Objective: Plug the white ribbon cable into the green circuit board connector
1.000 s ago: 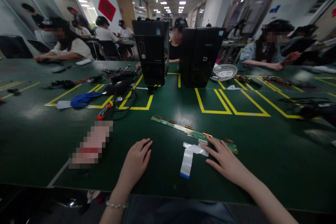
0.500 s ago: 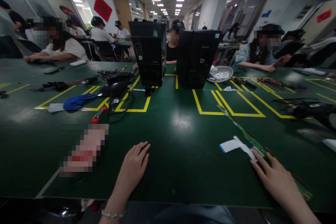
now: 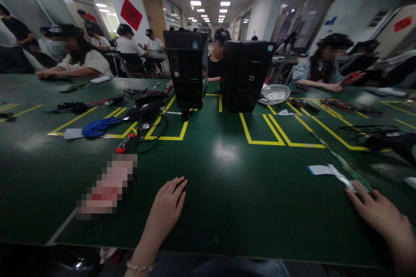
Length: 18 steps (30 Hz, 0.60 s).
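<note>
My left hand (image 3: 167, 205) lies palm down on the green table, fingers stretched out and holding nothing. Over at the right, my right hand (image 3: 378, 212) grips a long, narrow green circuit board (image 3: 345, 159), with fingers across its near part. A white ribbon cable (image 3: 321, 170) with a blue end sticks out to the left beside my fingertips. The board slants away toward the yellow tape lines, and its near end is hidden by my hand.
Two black computer towers (image 3: 186, 71) stand mid-table, a person behind them. At left lie a red-handled screwdriver (image 3: 126, 143), a blue glove (image 3: 99, 127), black cables and a blurred-out pinkish item (image 3: 108, 186). A white basket (image 3: 275, 94) and black cabling (image 3: 383, 134) are at right.
My right hand has slid the circuit board and its ribbon cable to the right across the table. My left hand has stayed in place.
</note>
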Each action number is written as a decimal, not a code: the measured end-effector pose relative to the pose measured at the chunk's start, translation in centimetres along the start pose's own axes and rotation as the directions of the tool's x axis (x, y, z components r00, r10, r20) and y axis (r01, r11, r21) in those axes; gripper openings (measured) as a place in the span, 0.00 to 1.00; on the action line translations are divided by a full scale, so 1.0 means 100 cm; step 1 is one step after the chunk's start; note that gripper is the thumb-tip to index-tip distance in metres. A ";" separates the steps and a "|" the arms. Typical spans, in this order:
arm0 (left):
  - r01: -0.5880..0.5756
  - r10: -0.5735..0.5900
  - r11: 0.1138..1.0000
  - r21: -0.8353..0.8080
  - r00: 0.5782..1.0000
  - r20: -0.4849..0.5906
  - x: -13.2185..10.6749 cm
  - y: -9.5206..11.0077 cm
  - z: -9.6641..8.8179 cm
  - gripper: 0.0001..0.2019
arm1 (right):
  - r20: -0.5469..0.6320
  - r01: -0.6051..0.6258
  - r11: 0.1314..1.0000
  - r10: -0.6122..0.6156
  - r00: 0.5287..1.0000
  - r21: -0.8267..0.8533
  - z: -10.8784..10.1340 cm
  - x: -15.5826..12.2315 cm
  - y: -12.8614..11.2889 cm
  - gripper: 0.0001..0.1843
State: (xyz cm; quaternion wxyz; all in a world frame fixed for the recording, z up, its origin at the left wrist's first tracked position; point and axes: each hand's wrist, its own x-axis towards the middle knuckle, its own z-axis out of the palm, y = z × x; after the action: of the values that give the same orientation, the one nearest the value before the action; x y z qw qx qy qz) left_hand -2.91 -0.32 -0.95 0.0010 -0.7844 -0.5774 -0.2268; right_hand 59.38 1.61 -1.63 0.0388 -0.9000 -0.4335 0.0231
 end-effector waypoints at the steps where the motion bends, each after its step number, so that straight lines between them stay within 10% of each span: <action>1: 0.000 0.000 1.000 -0.002 1.000 -0.001 0.000 0.000 0.000 0.18 | 0.010 -0.016 1.000 0.016 1.000 0.015 -0.003 0.005 0.001 0.40; 18: 0.012 -0.012 1.000 0.007 1.000 0.006 0.000 -0.001 0.001 0.18 | 0.008 -0.017 0.998 0.017 1.000 0.060 -0.010 0.019 0.007 0.38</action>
State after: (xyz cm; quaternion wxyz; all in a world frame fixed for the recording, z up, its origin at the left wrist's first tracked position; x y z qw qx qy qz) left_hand -2.94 -0.27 -1.01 0.0006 -0.7816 -0.5828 -0.2221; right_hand 61.18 2.60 -0.72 0.0641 -0.9020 -0.4250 0.0399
